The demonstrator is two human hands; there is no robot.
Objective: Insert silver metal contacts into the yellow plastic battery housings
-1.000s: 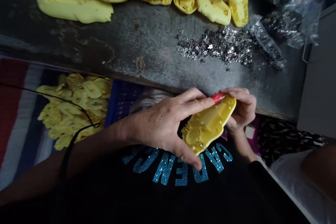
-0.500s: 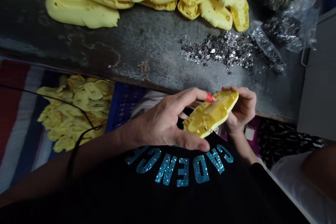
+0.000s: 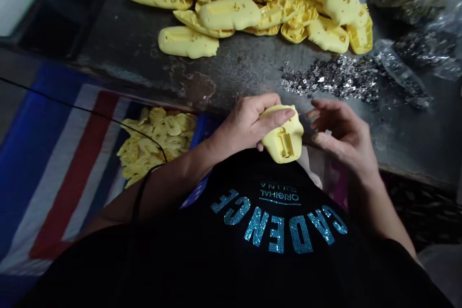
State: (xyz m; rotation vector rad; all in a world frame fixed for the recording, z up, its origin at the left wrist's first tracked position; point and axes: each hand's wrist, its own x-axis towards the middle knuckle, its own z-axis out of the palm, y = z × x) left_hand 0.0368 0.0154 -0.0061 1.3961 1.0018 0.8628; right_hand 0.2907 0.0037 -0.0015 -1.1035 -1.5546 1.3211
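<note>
Left hand (image 3: 245, 125) wraps yellow plastic part (image 3: 283, 130) | right hand (image 3: 342, 130) open and spread, holds nothing | many yellow parts (image 3: 252, 9) and loose metal pieces (image 3: 332, 79) lie on bench (image 3: 234, 70)

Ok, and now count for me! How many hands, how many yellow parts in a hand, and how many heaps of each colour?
Hands: 2 (left hand, right hand)
Yellow moulded part in a hand: 1 (yellow moulded part)
Yellow heaps: 2 (heap on the bench, heap on the striped cloth)
Silver heaps: 1 (heap of silver pieces)
Total: 6
</note>
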